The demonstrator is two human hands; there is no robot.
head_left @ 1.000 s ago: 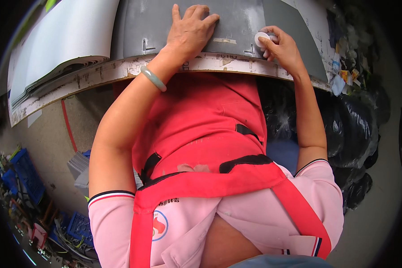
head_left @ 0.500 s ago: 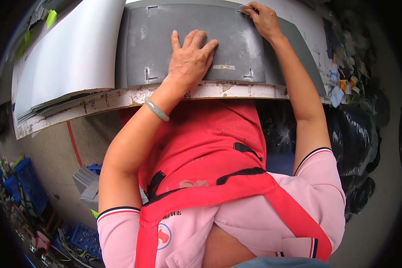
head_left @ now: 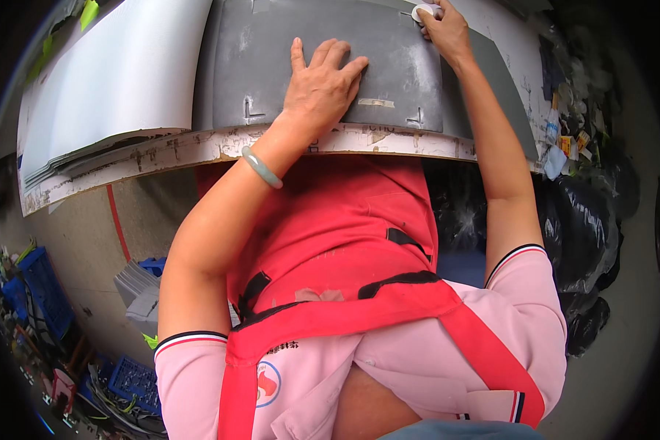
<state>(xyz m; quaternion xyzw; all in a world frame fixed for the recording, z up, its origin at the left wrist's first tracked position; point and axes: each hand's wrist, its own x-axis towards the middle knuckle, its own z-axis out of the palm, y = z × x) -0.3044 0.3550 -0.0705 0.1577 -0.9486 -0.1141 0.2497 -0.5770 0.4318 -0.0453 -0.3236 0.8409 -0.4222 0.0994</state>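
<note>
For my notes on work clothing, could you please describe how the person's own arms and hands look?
The left hand and right hand wear no gloves. A smooth, rounded, pale grey-green bangle circles the left wrist; no bracelet shows on the right wrist. The left sleeve and right sleeve are short and pink, their edges trimmed with dark, white and red stripes.

We look down at a bench (head_left: pixel 433 147) whose white front edge is scuffed brown. Below it, on our left, we see a drab floor (head_left: pixel 81 249) crossed by a red stripe (head_left: pixel 117 224), with blue crates (head_left: pixel 48 286) and tangled cables (head_left: pixel 117 414) farther down. On our right, shiny black plastic bags (head_left: pixel 583 227) bulge beside more bare, greyish floor, catching pale light.
</note>
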